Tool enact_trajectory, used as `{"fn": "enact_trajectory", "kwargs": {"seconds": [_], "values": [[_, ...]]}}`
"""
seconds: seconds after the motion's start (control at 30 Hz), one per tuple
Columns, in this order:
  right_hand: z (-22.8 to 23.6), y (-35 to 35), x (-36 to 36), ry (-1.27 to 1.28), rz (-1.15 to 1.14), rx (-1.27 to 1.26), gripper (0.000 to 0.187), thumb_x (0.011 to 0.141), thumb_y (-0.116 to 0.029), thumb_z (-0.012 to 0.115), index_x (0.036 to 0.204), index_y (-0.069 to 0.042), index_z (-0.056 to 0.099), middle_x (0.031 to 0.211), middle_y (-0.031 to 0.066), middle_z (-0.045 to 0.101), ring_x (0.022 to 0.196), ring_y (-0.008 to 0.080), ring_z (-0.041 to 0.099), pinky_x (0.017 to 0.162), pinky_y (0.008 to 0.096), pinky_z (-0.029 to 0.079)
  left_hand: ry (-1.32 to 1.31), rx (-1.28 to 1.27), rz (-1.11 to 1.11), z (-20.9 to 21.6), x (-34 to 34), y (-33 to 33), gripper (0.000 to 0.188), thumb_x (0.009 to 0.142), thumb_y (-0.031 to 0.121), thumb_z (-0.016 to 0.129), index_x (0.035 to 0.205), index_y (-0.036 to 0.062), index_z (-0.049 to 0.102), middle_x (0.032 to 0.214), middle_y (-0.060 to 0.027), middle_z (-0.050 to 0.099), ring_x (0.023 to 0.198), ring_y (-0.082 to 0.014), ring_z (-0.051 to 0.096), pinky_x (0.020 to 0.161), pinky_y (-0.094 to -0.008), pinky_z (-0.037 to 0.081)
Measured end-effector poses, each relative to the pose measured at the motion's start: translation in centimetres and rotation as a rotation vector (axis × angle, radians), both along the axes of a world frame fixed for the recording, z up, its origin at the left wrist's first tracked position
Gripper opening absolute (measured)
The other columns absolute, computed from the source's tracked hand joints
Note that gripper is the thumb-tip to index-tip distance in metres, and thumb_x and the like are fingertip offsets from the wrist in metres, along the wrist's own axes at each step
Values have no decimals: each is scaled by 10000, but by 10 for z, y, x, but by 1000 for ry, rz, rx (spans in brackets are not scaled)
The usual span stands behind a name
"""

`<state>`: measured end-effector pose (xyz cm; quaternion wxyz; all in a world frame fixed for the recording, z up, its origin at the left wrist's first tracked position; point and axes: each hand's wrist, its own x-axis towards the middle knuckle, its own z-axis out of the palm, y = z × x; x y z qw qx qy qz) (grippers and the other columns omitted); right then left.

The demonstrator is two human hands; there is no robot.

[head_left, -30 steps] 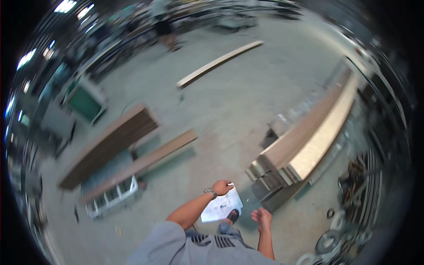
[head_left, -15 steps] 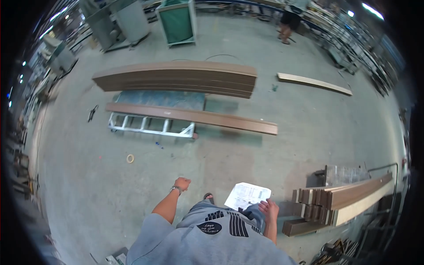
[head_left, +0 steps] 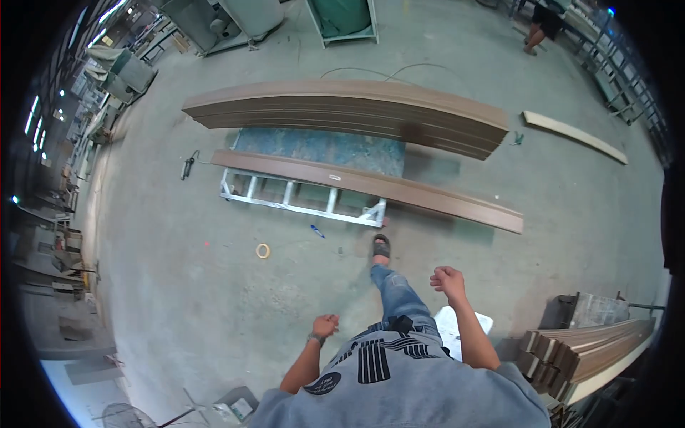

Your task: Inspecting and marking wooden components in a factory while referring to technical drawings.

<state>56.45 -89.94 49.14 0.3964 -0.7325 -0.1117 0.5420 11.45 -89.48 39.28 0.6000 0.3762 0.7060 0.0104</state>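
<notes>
At lower centre, apparently walking up, left hand and right hand hang half-curled, seemingly empty; taking the lone brown board would call for wider grips.

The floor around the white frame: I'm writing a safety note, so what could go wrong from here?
The sandalled foot is near the white frame and might strike it. The thin brown board sticks out past that frame, so a leg could knock it. The yellowish ring or small blue object on the floor might slip underfoot.
</notes>
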Motion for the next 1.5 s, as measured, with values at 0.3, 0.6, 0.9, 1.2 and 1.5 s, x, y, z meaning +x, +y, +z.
{"fn": "enact_trajectory", "kwargs": {"seconds": [0.3, 0.6, 0.9, 1.2, 1.5], "values": [[-94, 286, -91, 260, -39, 75, 243, 936, -242, 607, 1022, -40, 712, 864, 69, 720, 729, 136, 696, 600, 259, 532, 182, 11, 133, 71, -79, 214, 384, 973, 311, 627, 1192, 1, 682, 952, -110, 736, 724, -182, 728, 568, -293, 539], [-211, 389, -166, 492, 8, -186, 341, 958, -313, 632, 1144, -27, 647, 1013, 145, 721, 837, 240, 729, 701, 353, 588, 181, 342, -761, -45, -52, 535, 432, 974, 403, 596, 1175, 29, 678, 974, -172, 735, 767, -276, 731, 698, -383, 574], [-426, 470, -217, 474, -760, -41, 571, 994, -341, 601, 1393, 38, 452, 1282, 248, 602, 1154, 323, 634, 1006, 420, 534, 210, 1003, -1169, -337, 8, 847, 451, 957, 421, 569, 1091, 8, 687, 1071, -246, 691, 976, -425, 656, 835, -518, 531], [-507, 524, -244, 504, -1105, 148, 550, 969, -539, 601, 1310, -114, 532, 1132, 88, 683, 1071, 240, 633, 977, 399, 487, 274, 1186, -1257, -394, 17, 788, 483, 906, 493, 662, 991, 17, 650, 1066, -193, 608, 1036, -388, 559, 917, -486, 447], [-523, 499, -236, 532, -1284, 282, 439, 868, -371, 787, 1206, -135, 636, 1059, -28, 670, 918, 152, 643, 808, 324, 482, 1, 947, -1272, -393, -15, 782, 362, 853, 341, 768, 1007, 29, 669, 1022, -153, 626, 992, -369, 568, 889, -447, 466]]}}
